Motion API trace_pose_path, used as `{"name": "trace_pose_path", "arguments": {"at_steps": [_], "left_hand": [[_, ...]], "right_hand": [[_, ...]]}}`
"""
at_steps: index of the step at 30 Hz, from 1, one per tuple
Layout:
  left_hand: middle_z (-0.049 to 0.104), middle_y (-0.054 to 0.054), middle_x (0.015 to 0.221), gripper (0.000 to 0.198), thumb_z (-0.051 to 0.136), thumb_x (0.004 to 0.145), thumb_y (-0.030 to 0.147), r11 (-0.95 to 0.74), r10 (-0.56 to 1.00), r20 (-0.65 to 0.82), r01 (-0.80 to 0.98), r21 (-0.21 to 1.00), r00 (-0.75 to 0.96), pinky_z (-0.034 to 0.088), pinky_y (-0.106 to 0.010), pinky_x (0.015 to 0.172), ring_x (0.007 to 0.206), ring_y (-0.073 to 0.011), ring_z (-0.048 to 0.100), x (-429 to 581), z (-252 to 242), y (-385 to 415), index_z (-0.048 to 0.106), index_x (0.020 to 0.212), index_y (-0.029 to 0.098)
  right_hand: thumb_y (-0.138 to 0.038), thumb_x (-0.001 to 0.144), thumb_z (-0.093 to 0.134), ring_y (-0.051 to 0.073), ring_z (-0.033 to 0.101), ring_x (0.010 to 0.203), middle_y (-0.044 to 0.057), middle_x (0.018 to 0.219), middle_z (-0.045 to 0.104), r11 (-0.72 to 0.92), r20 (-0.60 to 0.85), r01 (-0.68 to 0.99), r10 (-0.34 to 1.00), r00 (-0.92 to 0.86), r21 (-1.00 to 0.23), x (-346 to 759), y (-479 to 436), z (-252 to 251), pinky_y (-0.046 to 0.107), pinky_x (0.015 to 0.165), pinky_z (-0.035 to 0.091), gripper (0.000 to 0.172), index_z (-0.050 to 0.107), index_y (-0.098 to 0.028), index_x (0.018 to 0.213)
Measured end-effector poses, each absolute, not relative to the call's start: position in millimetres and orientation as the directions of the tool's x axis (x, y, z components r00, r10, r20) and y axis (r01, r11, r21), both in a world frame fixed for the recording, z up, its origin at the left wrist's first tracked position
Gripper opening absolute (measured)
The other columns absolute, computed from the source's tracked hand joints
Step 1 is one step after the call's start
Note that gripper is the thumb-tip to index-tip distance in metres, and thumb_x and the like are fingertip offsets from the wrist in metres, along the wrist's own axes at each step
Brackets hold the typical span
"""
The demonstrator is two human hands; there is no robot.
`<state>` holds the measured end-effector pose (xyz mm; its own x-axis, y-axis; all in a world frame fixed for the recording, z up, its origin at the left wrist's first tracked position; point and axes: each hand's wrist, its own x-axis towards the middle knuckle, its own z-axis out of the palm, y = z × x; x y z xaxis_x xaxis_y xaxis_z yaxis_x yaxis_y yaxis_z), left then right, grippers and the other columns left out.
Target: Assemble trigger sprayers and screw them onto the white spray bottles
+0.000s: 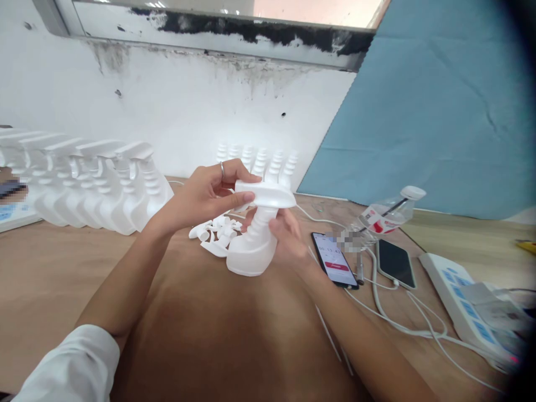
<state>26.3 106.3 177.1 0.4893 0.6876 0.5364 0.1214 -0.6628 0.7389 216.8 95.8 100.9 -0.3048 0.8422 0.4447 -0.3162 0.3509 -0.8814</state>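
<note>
Above the brown tabletop I hold a white plastic piece with a ribbed neck and a broad faceted base [251, 257]. My left hand [207, 192], wearing a ring, pinches the smooth rounded white top part [272, 195] between thumb and fingers. My right hand [288, 237] is closed round the ribbed neck from the right, its fingertips partly hidden behind it. The top part sits against the neck; I cannot tell whether they are fastened. Just left of the base lies a pile of small white plastic parts [218, 229]. Several ribbed white pieces [259, 159] stand behind my hands.
A row of similar white pieces [92, 190] stands at the left. On the right are a lit phone [335, 261], a dark-screened phone [396, 262], a clear bottle [391, 215], a white power strip [460, 301] and cables. A wall [180, 111] and blue sheet [435, 111] rise behind.
</note>
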Motion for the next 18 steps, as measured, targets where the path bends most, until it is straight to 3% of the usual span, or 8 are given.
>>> {"name": "trace_pose_path", "arguments": {"at_steps": [3, 7, 11, 18], "left_hand": [[0.064, -0.003, 0.08, 0.03, 0.068, 0.084, 0.035, -0.664, 0.689, 0.541, 0.121, 0.738, 0.483, 0.053, -0.021, 0.057, 0.067, -0.0103, 0.061, 23.8, 176.1, 108.4, 0.064, 0.103, 0.013], [0.062, -0.002, 0.076, 0.03, 0.069, 0.083, 0.036, -0.657, 0.69, 0.54, 0.103, 0.747, 0.483, 0.052, -0.021, 0.056, 0.064, -0.0099, 0.061, 22.6, 174.9, 110.8, 0.064, 0.101, 0.012], [0.064, -0.002, 0.078, 0.027, 0.068, 0.084, 0.034, -0.683, 0.67, 0.558, 0.112, 0.722, 0.491, 0.051, -0.021, 0.056, 0.064, -0.0097, 0.06, 24.0, 175.5, 108.9, 0.064, 0.101, 0.013], [0.066, -0.002, 0.078, 0.026, 0.068, 0.084, 0.033, -0.707, 0.667, 0.569, 0.17, 0.686, 0.481, 0.049, -0.021, 0.055, 0.063, -0.0103, 0.061, 25.1, 177.8, 103.7, 0.065, 0.098, 0.012]], "right_hand": [[-0.055, 0.083, 0.059, 0.022, 0.067, 0.08, 0.007, 0.091, 0.068, 0.333, 0.433, -0.341, 0.856, -0.282, -0.879, 213.1, 95.8, 100.6, 0.035, 0.065, 0.055, 0.044, 0.052, -0.022, 0.109], [-0.048, 0.075, 0.072, 0.018, 0.065, 0.074, 0.003, 0.087, 0.068, 0.361, 0.412, -0.259, 0.893, -0.182, -0.896, 208.3, 93.5, 101.3, 0.032, 0.067, 0.055, 0.048, 0.051, -0.024, 0.11], [-0.056, 0.083, 0.059, 0.021, 0.066, 0.082, 0.007, 0.097, 0.067, 0.385, 0.451, -0.284, 0.865, -0.22, -0.878, 210.5, 91.6, 98.3, 0.034, 0.068, 0.055, 0.043, 0.052, -0.024, 0.11], [-0.045, 0.082, 0.066, 0.019, 0.066, 0.08, 0.005, 0.096, 0.067, 0.407, 0.472, -0.301, 0.861, -0.19, -0.862, 211.3, 91.2, 93.1, 0.036, 0.071, 0.055, 0.039, 0.051, -0.025, 0.112]]}}
